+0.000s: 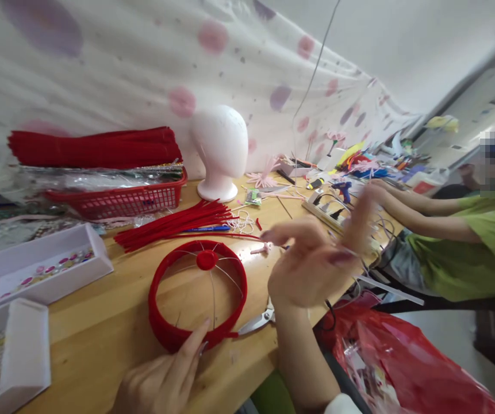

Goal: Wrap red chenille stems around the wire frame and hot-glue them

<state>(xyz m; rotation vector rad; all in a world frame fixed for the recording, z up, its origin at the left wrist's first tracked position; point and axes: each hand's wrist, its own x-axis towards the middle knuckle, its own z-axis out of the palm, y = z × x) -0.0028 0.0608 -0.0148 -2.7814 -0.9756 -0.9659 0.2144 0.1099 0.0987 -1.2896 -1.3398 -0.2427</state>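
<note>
A red fuzzy ring [156, 310] with thin wire spokes and a red disc [206, 260] at its hub lies on the wooden table [100, 333]. My left hand [165, 379] rests at the ring's near edge, one finger stretched onto its rim. My right hand [316, 259] hovers to the right of the ring, fingers spread and blurred by motion, holding nothing. Scissors [256, 322] lie under that wrist beside the ring. A bundle of red pipe cleaners [173, 223] lies just behind the ring.
A white foam head [220, 149] stands at the back. A red basket [122, 198] carries more red pipe cleaners. White trays [35, 264] with beads sit at left. Another person in a green shirt [467, 247] works at right; a red plastic bag [402, 362] hangs below.
</note>
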